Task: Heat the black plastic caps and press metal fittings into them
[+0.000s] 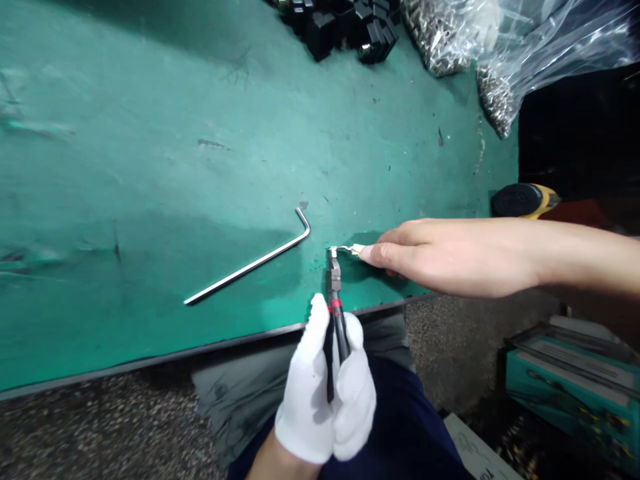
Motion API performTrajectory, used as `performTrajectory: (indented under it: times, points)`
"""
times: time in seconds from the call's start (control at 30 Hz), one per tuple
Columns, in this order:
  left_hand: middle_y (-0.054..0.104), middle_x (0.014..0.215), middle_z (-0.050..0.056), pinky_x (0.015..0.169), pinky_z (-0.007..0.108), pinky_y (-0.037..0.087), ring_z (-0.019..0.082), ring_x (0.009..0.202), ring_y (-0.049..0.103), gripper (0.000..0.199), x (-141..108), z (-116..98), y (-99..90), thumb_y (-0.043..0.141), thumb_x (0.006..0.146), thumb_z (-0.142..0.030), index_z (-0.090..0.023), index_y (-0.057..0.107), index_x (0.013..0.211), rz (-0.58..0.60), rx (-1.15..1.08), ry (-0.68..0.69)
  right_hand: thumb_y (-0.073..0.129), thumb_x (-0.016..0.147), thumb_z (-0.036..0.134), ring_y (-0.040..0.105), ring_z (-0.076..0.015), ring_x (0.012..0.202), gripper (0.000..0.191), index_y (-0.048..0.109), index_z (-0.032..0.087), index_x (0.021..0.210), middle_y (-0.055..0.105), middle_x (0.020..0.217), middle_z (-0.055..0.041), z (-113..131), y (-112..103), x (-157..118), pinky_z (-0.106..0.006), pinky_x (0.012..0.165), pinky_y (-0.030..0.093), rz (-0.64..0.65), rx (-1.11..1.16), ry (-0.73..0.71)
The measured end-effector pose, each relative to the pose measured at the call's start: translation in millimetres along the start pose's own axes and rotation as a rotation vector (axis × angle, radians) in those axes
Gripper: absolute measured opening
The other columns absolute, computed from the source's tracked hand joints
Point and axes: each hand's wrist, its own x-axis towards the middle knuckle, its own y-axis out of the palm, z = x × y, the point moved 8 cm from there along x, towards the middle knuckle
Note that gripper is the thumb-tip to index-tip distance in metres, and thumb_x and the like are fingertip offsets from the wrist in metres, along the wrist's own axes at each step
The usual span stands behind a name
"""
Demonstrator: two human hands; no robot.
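My left hand [327,393], in a white glove, is closed around the black-and-red handles of a pair of pliers [335,277]. The plier jaws point away from me, and their tips meet a tiny light-coloured metal piece [333,251]. From the right reaches my bare right hand [425,257], its thumb and fingers pinching a small pale piece [357,250]. A thin shiny strip [345,248] runs between that piece and the plier tips; its exact kind is too small to tell. Left of the pliers, a silver hex key [250,265] lies on the green bench top [150,180].
Black block-shaped parts [340,30] sit at the far edge. Clear plastic bags [530,53] of small metal parts lie at the far right. Beyond my right wrist is a black-and-yellow round object [523,200]. A teal box [570,387] stands below the bench at right.
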Motion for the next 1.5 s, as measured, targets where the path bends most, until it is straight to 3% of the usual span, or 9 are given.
performTrajectory:
  times: [0.1,0.37,0.67,0.93,1.07,1.3,1.5]
  points:
    - [0.055,0.049,-0.003,0.038,0.017,0.042,0.009,0.032,0.046,0.056,-0.3,-0.2,1.2,0.026,0.106,-0.053,-0.018,0.069,0.094,-0.005,-0.001,0.008,0.036,0.101,0.057,0.065,-0.0236,0.073,0.053,0.071,0.021,0.085,0.073,0.085,-0.0074,4.2,7.2,0.6,-0.033,0.068,0.049,0.086,-0.045,-0.031]
    - [0.056,0.051,-0.003,0.039,0.017,0.044,0.008,0.032,0.044,0.056,-0.9,0.5,5.1,0.026,0.106,-0.053,-0.019,0.069,0.095,0.006,0.005,0.014,0.035,0.101,0.057,0.058,-0.0209,0.06,0.056,0.067,0.019,0.075,0.066,0.071,-0.0072,7.0,5.5,1.8,-0.034,0.062,0.044,0.085,-0.11,0.003]
    - [0.059,0.052,-0.002,0.042,0.017,0.049,0.008,0.034,0.049,0.056,-2.0,0.4,5.4,0.025,0.106,-0.053,-0.02,0.07,0.096,0.013,-0.023,-0.011,0.04,0.101,0.057,0.064,-0.0238,0.076,0.051,0.07,0.021,0.081,0.072,0.083,-0.0053,-2.6,3.0,8.3,-0.034,0.07,0.05,0.1,0.004,-0.042]
    - [0.061,0.053,-0.001,0.043,0.017,0.05,0.008,0.036,0.053,0.057,-1.4,-0.4,6.4,0.026,0.106,-0.053,-0.019,0.071,0.096,0.018,-0.014,0.001,0.032,0.104,0.054,0.064,-0.0225,0.072,0.056,0.067,0.019,0.078,0.072,0.084,-0.0069,2.4,4.5,5.1,-0.033,0.065,0.047,0.129,-0.09,0.0]
    - [0.063,0.053,-0.001,0.045,0.017,0.053,0.009,0.041,0.061,0.056,-1.6,-1.0,6.7,0.029,0.106,-0.052,-0.018,0.071,0.097,0.021,-0.018,0.001,0.033,0.105,0.047,0.063,-0.0208,0.07,0.05,0.068,0.019,0.084,0.071,0.084,-0.0062,6.5,4.2,8.2,-0.031,0.064,0.045,0.112,-0.16,-0.068]
    - [0.068,0.057,0.001,0.049,0.017,0.056,0.01,0.045,0.066,0.057,-2.1,-1.0,7.8,0.027,0.107,-0.052,-0.017,0.071,0.098,0.028,-0.048,-0.011,0.025,0.108,0.041,0.053,-0.0153,0.055,0.054,0.059,0.018,0.074,0.061,0.067,-0.0037,18.4,6.4,8.5,-0.029,0.052,0.036,0.13,-0.242,-0.166]
    - [0.068,0.056,0.001,0.048,0.017,0.056,0.01,0.045,0.067,0.057,-2.1,-1.2,8.3,0.027,0.107,-0.051,-0.016,0.072,0.097,0.016,-0.038,0.0,0.031,0.107,0.039,0.049,-0.0142,0.051,0.046,0.056,0.018,0.074,0.058,0.064,-0.0026,16.5,7.8,7.3,-0.029,0.049,0.032,0.121,-0.292,-0.169]
